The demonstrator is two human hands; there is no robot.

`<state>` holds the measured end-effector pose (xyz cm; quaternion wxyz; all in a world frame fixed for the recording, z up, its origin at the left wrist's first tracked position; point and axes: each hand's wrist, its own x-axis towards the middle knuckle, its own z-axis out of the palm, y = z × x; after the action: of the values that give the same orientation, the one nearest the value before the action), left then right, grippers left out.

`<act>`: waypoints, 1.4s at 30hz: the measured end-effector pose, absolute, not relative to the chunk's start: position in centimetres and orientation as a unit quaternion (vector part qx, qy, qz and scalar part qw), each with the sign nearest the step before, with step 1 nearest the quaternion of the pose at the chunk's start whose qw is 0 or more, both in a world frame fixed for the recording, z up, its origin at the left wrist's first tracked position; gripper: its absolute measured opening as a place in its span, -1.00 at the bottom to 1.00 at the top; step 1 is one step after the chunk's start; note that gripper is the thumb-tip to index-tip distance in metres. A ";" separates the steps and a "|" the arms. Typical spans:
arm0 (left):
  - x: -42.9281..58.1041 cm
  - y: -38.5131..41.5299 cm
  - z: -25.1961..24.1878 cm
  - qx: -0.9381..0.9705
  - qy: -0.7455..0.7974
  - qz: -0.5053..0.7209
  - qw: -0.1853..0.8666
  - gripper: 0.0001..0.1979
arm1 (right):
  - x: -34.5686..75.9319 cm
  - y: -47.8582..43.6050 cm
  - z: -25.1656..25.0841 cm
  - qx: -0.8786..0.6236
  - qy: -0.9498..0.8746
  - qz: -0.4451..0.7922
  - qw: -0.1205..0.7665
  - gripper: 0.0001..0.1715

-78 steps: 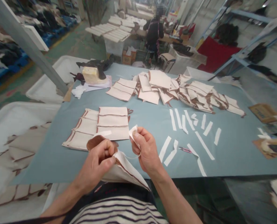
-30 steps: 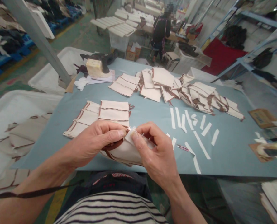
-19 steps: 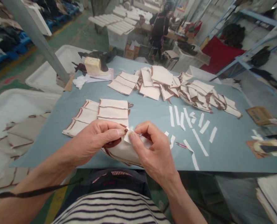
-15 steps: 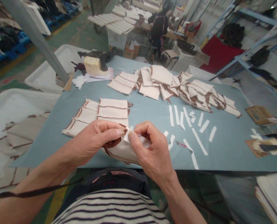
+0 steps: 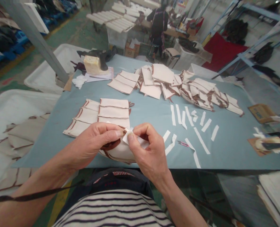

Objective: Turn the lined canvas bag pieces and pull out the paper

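Observation:
My left hand [image 5: 96,140] is closed, thumb and forefinger pinching the brown-edged corner of a cream fabric piece [image 5: 121,154]. Close against it, my right hand [image 5: 149,148] pinches a small white strip [image 5: 126,137] at that same corner. The cream piece hangs below both hands at the table's front edge, partly covered by them. Just beyond my hands lie stitched cream panels [image 5: 113,108] with brown trim. To the right, several white strips [image 5: 201,140] are scattered on the table, with small pink-handled thread snips [image 5: 182,143] among them.
A heap of cream pieces [image 5: 162,75] covers the back of the blue table [image 5: 151,112]. A yellowish block [image 5: 92,65] stands at the back left. White bins [image 5: 47,94] with fabric flank the left side. A person [image 5: 157,26] works farther back.
Both hands have shifted slightly left with the fabric piece, still pinching its corner and the white strip. More of the white strips beside my right hand now shows.

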<state>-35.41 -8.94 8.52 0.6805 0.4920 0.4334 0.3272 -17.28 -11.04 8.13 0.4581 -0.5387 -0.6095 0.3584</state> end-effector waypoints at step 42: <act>-32.7 -9.4 9.2 0.620 0.557 0.364 0.416 -0.82 | -17.6 -9.1 6.5 -0.533 -0.560 0.447 0.450 -0.76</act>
<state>-32.73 -9.36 9.21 0.4160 0.6195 0.5573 0.3641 -17.61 -9.14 6.50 0.4504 -0.5333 -0.5595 0.4469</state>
